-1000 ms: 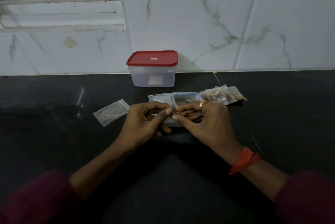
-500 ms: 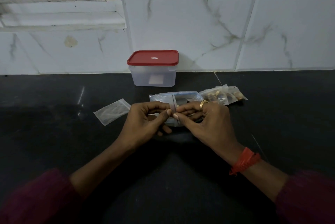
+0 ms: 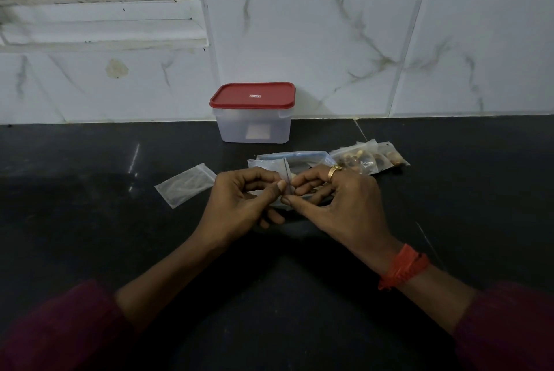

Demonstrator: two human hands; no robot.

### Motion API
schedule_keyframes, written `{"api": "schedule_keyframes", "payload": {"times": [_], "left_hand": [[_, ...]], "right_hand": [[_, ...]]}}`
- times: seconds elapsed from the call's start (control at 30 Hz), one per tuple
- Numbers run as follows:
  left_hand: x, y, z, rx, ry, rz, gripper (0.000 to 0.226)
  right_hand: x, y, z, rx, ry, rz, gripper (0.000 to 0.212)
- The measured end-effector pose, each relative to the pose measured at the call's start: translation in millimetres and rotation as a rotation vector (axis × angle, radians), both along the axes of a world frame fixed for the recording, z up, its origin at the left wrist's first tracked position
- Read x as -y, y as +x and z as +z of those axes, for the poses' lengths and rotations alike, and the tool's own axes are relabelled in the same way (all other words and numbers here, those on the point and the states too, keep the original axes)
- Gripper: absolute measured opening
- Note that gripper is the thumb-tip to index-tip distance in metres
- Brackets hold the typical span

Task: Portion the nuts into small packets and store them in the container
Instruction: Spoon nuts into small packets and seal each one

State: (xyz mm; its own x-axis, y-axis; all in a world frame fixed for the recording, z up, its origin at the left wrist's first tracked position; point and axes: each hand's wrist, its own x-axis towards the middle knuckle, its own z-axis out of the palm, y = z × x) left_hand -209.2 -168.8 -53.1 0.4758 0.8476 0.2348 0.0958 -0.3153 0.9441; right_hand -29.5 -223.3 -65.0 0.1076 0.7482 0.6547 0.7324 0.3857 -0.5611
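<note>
My left hand (image 3: 239, 195) and my right hand (image 3: 338, 199) meet over the dark counter, both pinching the top edge of a small clear packet (image 3: 286, 178) held upright between them. Its contents are hidden by my fingers. Behind my hands lies a larger clear zip bag (image 3: 296, 158). To its right lie filled small packets of nuts (image 3: 367, 157). A translucent container with a red lid (image 3: 253, 114) stands shut against the wall.
An empty small clear packet (image 3: 186, 184) lies flat to the left of my left hand. The black counter (image 3: 90, 220) runs to a marble-tiled wall (image 3: 329, 40). A window sill (image 3: 102, 25) juts out at upper left.
My hands have stayed almost still, fingertips shifting slightly along the packet's top edge.
</note>
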Motion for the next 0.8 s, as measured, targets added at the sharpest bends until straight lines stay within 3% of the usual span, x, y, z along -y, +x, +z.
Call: {"api": "schedule_keyframes", "payload": {"times": [0.2,0.47,0.63,0.8], "left_hand": [[-0.2,-0.5,2.7,0.007,-0.017,0.024,0.024],[-0.6,1.6,3.4,-0.017,-0.017,0.017,0.026],[-0.4,2.3,1.7,-0.068,0.014,0.039,0.016],[-0.4,1.8,2.6,-0.090,0.017,0.018,0.008]], "right_hand": [[-0.6,0.3,-1.0,-0.017,-0.020,0.062,0.026],[-3.2,1.7,-0.1,-0.351,-0.193,0.152,0.010],[-1.6,-4.0,-1.5,-0.301,-0.183,0.113,0.017],[-2.3,-3.0,-0.1,-0.354,-0.248,0.125,0.010]]}}
